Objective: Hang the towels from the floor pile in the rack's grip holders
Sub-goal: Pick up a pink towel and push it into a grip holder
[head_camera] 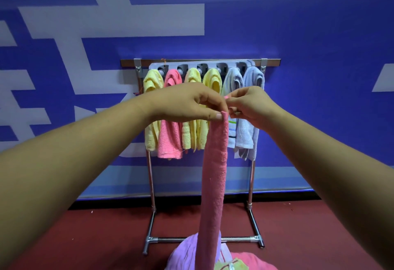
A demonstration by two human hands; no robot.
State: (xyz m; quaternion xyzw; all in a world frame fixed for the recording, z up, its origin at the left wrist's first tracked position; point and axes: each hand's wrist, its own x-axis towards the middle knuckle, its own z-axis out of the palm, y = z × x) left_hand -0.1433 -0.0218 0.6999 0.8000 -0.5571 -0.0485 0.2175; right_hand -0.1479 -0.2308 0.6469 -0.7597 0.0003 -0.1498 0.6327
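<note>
Floor pile (187,254): lilac, pink and a yellowish cloth heaped on the red floor (85,237), nearest the camera and just in front of the rack's foot bar.
Pink towel (214,173): hangs as a long narrow strip from the hands down to the pile; its lower end lies on or in the heap. A further lift could drag a neighbouring cloth up with it.
Left hand (187,103): thumb and fingertips pinch the towel's top edge from the left, fingers curled.
Right hand (249,105): fingers pinch the same top end from the right, with a bit of pink showing between them.
Grip risk: both holds are fingertip pinches on one small corner. If either loosens while the corner is being bunched, the towel's weight would likely pull it back onto the pile.
Rack (150,184): stands beyond the hands, against the wall.
Hung towels (170,133): six in a row, namely yellow, pink, two yellow, a striped pale one and a grey-lilac one.
Grip holders (221,68): I cannot tell whether any is free. Pushing into a taken slot could knock a hung towel loose.
</note>
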